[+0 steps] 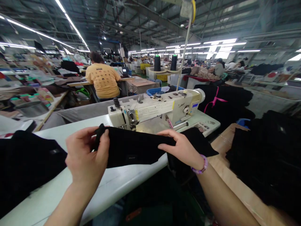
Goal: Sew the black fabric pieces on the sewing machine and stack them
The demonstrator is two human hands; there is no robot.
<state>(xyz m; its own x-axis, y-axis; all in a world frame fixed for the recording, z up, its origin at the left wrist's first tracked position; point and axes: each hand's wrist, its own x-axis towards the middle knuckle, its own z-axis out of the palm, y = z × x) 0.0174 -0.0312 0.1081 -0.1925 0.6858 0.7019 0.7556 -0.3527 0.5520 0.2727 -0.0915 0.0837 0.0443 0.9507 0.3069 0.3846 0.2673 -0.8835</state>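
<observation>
A piece of black fabric [134,146] with a small dark label near its lower edge is stretched between my two hands, in front of the sewing machine. My left hand [88,150] pinches its left end between thumb and fingers, where the cloth is bunched. At the right, my right hand [180,146] grips the upper part with the thumb in front and the fingers partly behind the cloth. A purple beaded bracelet [201,164] is on that wrist. Just beyond the cloth stands the white sewing machine [155,108]; its needle area is partly hidden behind the fabric.
Another black fabric piece [30,160] lies on the white table [117,179] at left. Black fabric piles [270,157] are heaped at right, one bundle tied with a pink ribbon [215,99]. Two thread cones [157,63] stand behind the machine. A person in yellow [102,80] sits ahead.
</observation>
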